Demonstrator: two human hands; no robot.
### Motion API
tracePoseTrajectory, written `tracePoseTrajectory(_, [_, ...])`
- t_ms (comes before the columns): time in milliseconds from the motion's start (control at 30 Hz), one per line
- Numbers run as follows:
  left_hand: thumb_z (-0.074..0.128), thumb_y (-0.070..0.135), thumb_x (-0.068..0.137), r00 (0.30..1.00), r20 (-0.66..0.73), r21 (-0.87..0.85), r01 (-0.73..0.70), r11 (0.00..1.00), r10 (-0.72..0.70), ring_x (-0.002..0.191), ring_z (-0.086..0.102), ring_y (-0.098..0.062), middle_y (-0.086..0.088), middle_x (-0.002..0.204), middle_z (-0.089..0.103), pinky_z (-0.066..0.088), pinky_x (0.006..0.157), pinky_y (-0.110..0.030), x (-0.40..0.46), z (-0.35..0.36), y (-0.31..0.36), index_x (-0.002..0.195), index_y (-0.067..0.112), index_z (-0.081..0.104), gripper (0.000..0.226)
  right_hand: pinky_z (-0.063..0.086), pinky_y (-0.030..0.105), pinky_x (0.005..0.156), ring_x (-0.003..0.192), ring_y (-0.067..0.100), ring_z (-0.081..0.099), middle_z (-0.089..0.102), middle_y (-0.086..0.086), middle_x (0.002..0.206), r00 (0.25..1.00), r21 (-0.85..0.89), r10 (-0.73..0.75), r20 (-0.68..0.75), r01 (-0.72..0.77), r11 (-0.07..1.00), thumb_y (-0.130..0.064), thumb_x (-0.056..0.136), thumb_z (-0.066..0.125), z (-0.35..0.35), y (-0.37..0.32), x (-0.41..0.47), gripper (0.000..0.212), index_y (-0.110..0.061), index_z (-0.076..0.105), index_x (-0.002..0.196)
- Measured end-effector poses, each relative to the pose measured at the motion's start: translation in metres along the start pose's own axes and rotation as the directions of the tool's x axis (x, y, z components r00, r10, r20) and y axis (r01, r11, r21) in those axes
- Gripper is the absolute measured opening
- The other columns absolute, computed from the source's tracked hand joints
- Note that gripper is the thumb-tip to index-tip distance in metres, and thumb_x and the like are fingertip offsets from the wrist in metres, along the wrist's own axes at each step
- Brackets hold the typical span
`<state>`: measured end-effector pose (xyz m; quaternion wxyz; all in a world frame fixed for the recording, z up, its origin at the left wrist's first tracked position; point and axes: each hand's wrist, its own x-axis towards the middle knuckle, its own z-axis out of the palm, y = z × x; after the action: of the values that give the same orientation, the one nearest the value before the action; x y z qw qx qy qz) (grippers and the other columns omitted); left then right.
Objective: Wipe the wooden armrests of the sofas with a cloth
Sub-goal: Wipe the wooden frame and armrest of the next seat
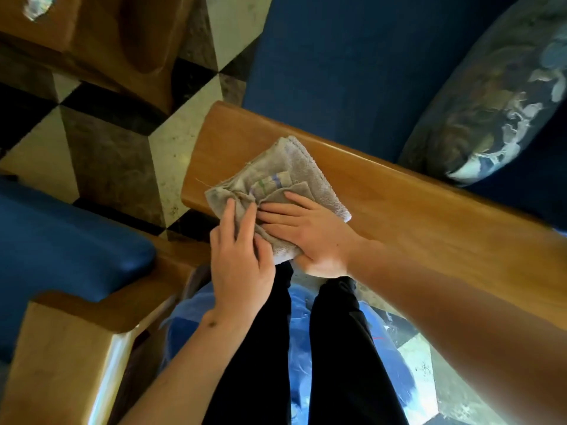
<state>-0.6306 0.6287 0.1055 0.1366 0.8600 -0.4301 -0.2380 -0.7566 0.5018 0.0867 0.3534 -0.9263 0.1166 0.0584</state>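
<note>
Both hands flat on grey cloth (277,191) atop wooden armrest (399,197): left hand (242,256) & right hand (310,231), fingers straight, gripping nothing.

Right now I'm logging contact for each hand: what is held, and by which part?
The folded grey terry cloth on the wooden armrest: both the left hand and right hand press flat on its near edge.
</note>
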Motion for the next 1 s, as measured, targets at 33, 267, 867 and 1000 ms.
tracePoseTrajectory(33, [0.042, 0.017, 0.097, 1.0, 0.008, 0.01, -0.007, 1.0, 0.007, 0.119, 0.047, -0.035, -0.017, 0.161, 0.038, 0.043, 0.099, -0.041, -0.008, 0.009, 0.012, 0.146, 0.013, 0.054, 0.05, 0.007, 0.046, 0.131, 0.157, 0.02, 0.03, 0.046, 0.002, 0.162, 1.0, 0.021, 0.014, -0.025, -0.014, 1.0, -0.019, 0.086, 0.054, 0.001, 0.004, -0.018, 0.066, -0.012, 0.052, 0.152])
tracePoseTrajectory(267, [0.041, 0.019, 0.095, 0.971, 0.126, 0.049, -0.211, 0.976, 0.203, 0.113, 0.048, -0.032, -0.018, 0.158, 0.043, 0.05, 0.092, -0.045, -0.051, 0.073, 0.111, 0.144, 0.011, 0.056, 0.051, 0.019, 0.05, 0.129, 0.151, 0.023, 0.042, 0.055, 0.006, 0.156, 0.961, 0.068, 0.162, -0.223, -0.151, 0.986, -0.012, 0.08, 0.066, 0.016, 0.043, -0.159, 0.063, -0.009, 0.062, 0.143])
tracePoseTrajectory(867, [0.058, 0.004, 0.091, 0.75, 0.417, -0.088, -0.529, 0.844, 0.513, 0.112, 0.048, -0.032, -0.012, 0.168, 0.029, 0.046, 0.1, -0.04, -0.121, 0.171, 0.276, 0.149, 0.016, 0.05, 0.06, 0.024, 0.05, 0.127, 0.148, 0.025, 0.046, 0.061, 0.011, 0.148, 0.519, 0.246, 0.597, -0.612, -0.592, 0.767, -0.025, 0.081, 0.052, 0.074, 0.07, -0.365, 0.057, -0.009, 0.066, 0.135])
tracePoseTrajectory(1000, [0.052, -0.007, 0.089, 0.755, 0.373, -0.214, -0.496, 0.842, 0.539, 0.121, 0.053, -0.026, -0.005, 0.158, 0.045, 0.045, 0.107, -0.033, -0.076, 0.136, 0.243, 0.14, 0.016, 0.058, 0.057, 0.007, 0.047, 0.131, 0.155, 0.03, 0.032, 0.043, 0.013, 0.163, 0.189, 0.472, 0.781, -0.596, -0.704, 0.531, -0.032, 0.095, 0.046, 0.089, 0.024, -0.267, 0.061, -0.008, 0.047, 0.151])
